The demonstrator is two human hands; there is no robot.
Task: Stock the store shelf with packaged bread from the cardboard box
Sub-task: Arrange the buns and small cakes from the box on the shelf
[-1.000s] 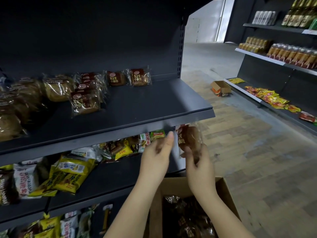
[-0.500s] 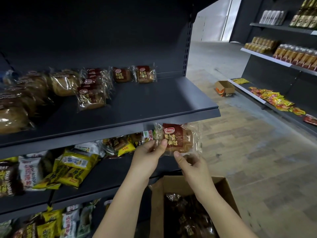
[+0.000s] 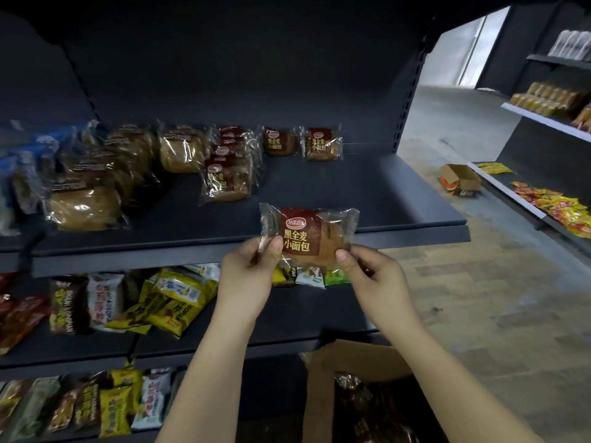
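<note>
Bread packet, a clear wrapper with a red-brown label facing the camera, is held upright in both hands in front of the front lip of the upper shelf; whether it touches the lip cannot be told. At far left on that shelf lie large pale buns in clear bags, stacked in a row running back to the rear panel. Just right of them a row of dark-labelled packets of the same kind as the held one runs front to back, and two more packets stand side by side against the rear panel. On the shelf below, yellow snack bags lie in a loose heap (other wrappers around them are too blurred to name). The left hand pinches the packet's lower left edge, thumb on the front and the fingers curled behind the wrapper. The right hand pinches the lower right corner the same way, thumb on the front and fingers folded behind. Under the right forearm stands the open cardboard box with more wrapped bread inside. Farther right a small open carton lies on the floor, beside a second shelving unit that carries yellow and red sachets.
</note>
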